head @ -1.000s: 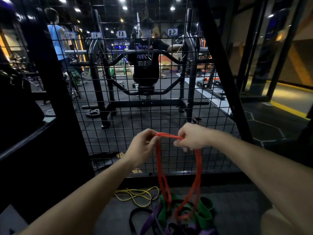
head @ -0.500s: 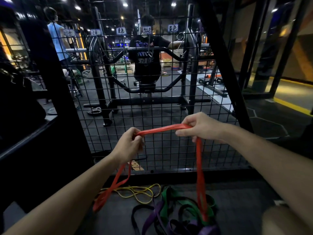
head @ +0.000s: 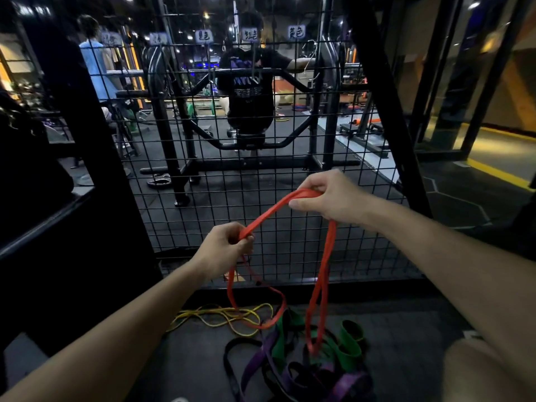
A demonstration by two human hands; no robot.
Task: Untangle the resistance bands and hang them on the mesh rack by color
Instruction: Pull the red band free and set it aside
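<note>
The mesh rack [head: 290, 169] stands upright ahead. In front of it, the left hand [head: 224, 249] sits lower and to the left, the right hand [head: 327, 198] higher and to the right, with a band [head: 269, 213] stretched between them. Its loops hang down before the rack to the floor [head: 406, 343]. There, at the rack's foot, lies a pile of bands [head: 304, 364], with thin bands [head: 226, 317] just left of the pile

Dark floor [head: 406, 343] below the mesh: yellow band [head: 226, 317] sprawled left, a tangle of green [head: 351, 340], purple [head: 255, 364] and black [head: 232, 348] bands right beside it, red band's [head: 275, 317] loop touching down.
</note>
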